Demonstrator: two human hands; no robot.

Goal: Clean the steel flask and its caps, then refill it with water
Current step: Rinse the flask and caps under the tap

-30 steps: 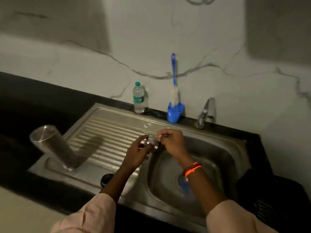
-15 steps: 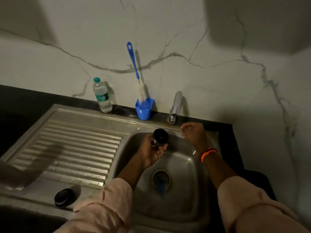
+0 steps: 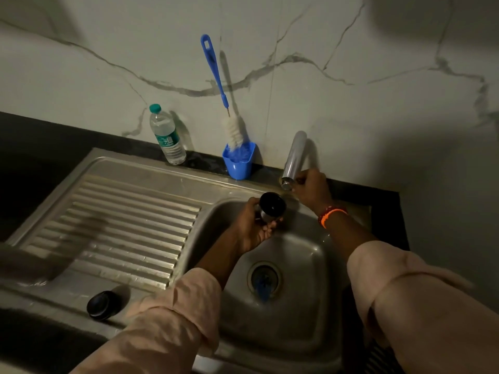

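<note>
Since a moment ago my right hand (image 3: 310, 184) has reached the tap (image 3: 293, 160) at one o'clock, fingers curled round its base, while my left hand (image 3: 253, 225) grips the flask cap (image 3: 271, 207) over the basin (image 3: 310, 306), awaiting rinse water.

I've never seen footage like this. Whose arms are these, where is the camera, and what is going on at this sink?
No machine here: a person wears a camera on the head, looking down at their own two arms. The left hand holds a steel cap, dark inside, over the sink. The right hand grips the tap at its base; no water is visible. On the ribbed draining board lies a second, black cap. Along the wall stand a plastic water bottle and a bottle brush in a blue cup.
</note>
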